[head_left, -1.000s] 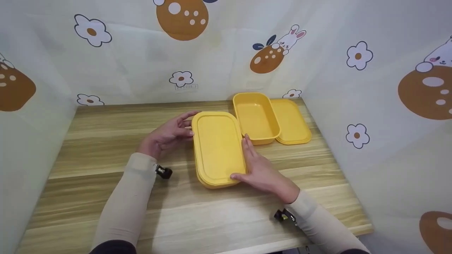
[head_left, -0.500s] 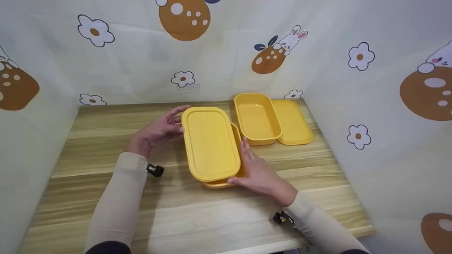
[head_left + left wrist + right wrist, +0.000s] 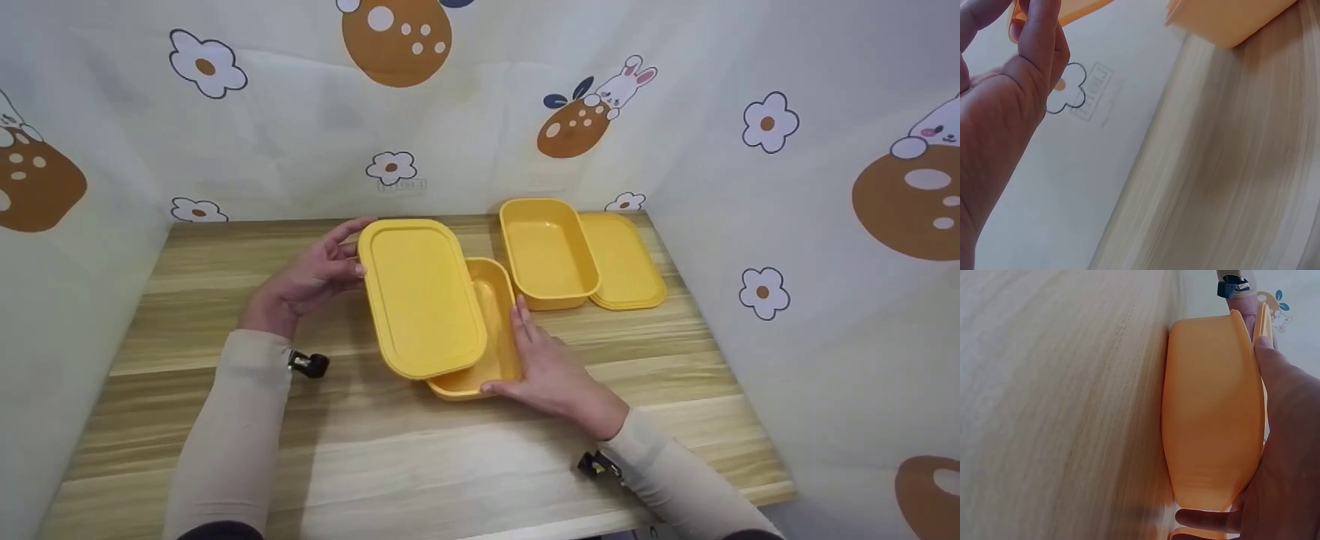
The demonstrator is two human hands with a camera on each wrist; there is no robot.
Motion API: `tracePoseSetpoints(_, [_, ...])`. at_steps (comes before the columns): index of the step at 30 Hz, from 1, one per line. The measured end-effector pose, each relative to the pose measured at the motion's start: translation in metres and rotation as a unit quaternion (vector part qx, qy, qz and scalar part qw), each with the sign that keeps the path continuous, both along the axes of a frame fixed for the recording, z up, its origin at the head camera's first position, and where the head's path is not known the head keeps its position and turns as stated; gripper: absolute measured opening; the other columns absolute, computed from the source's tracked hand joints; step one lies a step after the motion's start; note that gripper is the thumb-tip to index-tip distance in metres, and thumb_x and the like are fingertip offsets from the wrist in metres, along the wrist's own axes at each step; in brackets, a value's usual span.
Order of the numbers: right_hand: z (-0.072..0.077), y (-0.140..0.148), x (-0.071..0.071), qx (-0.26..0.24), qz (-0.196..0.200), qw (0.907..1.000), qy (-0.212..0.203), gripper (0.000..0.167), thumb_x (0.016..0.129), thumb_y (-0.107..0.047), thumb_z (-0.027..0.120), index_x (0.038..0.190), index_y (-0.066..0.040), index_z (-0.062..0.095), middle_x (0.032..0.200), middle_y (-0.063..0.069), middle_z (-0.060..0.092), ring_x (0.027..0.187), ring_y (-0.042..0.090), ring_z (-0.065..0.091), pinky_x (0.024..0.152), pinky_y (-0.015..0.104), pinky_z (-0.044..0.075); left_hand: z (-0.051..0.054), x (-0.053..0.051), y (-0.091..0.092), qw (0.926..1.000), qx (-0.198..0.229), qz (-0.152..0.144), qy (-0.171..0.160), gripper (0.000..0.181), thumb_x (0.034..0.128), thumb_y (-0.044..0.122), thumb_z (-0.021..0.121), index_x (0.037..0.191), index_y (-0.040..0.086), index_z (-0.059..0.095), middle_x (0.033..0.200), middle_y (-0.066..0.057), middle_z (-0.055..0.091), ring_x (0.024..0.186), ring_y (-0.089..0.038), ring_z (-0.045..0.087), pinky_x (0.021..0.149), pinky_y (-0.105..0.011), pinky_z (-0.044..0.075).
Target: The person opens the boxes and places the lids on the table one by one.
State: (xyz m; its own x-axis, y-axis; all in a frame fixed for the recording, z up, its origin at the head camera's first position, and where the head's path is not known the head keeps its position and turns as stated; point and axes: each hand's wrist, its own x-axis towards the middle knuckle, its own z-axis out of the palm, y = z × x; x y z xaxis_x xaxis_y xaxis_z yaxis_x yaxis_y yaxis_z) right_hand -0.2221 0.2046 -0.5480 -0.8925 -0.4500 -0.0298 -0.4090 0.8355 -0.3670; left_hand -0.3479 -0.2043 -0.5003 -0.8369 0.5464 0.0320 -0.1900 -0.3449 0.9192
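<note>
My left hand point(image 3: 315, 274) pinches the left edge of a yellow lid point(image 3: 420, 300) with rounded corners. The lid is raised and shifted left, so it covers only part of a yellow food container point(image 3: 491, 360) on the table. At the container's right side my right hand point(image 3: 555, 371) grips it, thumb at the near corner and fingers along the wall. The right wrist view shows the container's side wall point(image 3: 1213, 410) and that thumb at the rim. In the left wrist view the fingers of my left hand point(image 3: 1010, 95) curl on the lid's edge point(image 3: 1081, 8).
Behind on the right stands a second yellow container point(image 3: 547, 255), uncovered, with nothing visible inside. Another yellow lid point(image 3: 626, 262) lies beside it, partly under its edge. Patterned curtains point(image 3: 285, 112) border the wooden table point(image 3: 225, 300) at the back and sides.
The lid has come off the near container and moved left and a little back with my left hand, exposing the inside. My right hand has stayed nearly still at the container.
</note>
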Motion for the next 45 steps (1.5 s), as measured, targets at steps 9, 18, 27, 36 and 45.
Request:
tracePoseSetpoints(9, [-0.002,-0.001,-0.001,-0.001,-0.002,1.0,-0.001,0.14,0.088,-0.09,0.065,0.175,0.001,0.004,0.184,0.017,-0.004,0.16,0.048,0.033,0.121,0.067,0.04,0.01,0.008,-0.021,0.9993,0.005,0.03,0.022,0.08,0.0973,-0.026,0.052,0.169,0.005,0.033,0.132,-0.017,0.074,0.1,-0.027,0.08,0.091,-0.042,0.066])
tracePoseSetpoints(18, [-0.004,-0.001,-0.002,-0.012,0.007,0.9999,-0.001,0.14,0.089,-0.086,0.068,0.174,0.004,0.003,0.183,0.02,-0.004,0.162,0.048,0.029,0.124,0.065,0.038,0.02,0.014,-0.042,0.9972,0.015,0.064,0.035,0.078,0.0974,-0.026,0.049,0.168,0.004,0.033,0.134,-0.013,0.072,0.103,-0.024,0.078,0.09,-0.041,0.066])
tracePoseSetpoints(27, [-0.002,-0.001,0.0,-0.011,0.005,0.9999,-0.006,0.14,0.089,-0.087,0.066,0.174,0.003,0.0,0.183,0.02,-0.006,0.162,0.048,0.028,0.124,0.065,0.038,0.029,0.018,-0.057,0.9951,0.019,0.093,0.025,0.077,0.0982,-0.026,0.052,0.168,0.003,0.035,0.14,-0.013,0.07,0.106,-0.025,0.077,0.089,-0.04,0.066])
tracePoseSetpoints(36, [-0.003,-0.001,0.0,-0.01,0.001,0.9999,-0.013,0.141,0.088,-0.09,0.064,0.175,0.001,-0.002,0.183,0.017,-0.009,0.163,0.046,0.025,0.126,0.063,0.035,0.038,0.023,-0.069,0.9936,0.023,0.108,0.025,0.074,0.1,-0.026,0.053,0.167,0.002,0.036,0.136,-0.016,0.071,0.106,-0.026,0.078,0.087,-0.038,0.066])
tracePoseSetpoints(45, [-0.003,0.0,-0.001,-0.017,0.001,0.9997,-0.019,0.142,0.088,-0.09,0.064,0.175,0.001,-0.002,0.183,0.017,-0.01,0.164,0.044,0.022,0.127,0.062,0.034,0.046,0.026,-0.079,0.9913,0.044,0.122,0.023,0.071,0.1013,-0.026,0.051,0.165,0.004,0.038,0.135,-0.016,0.071,0.107,-0.026,0.078,0.086,-0.038,0.067])
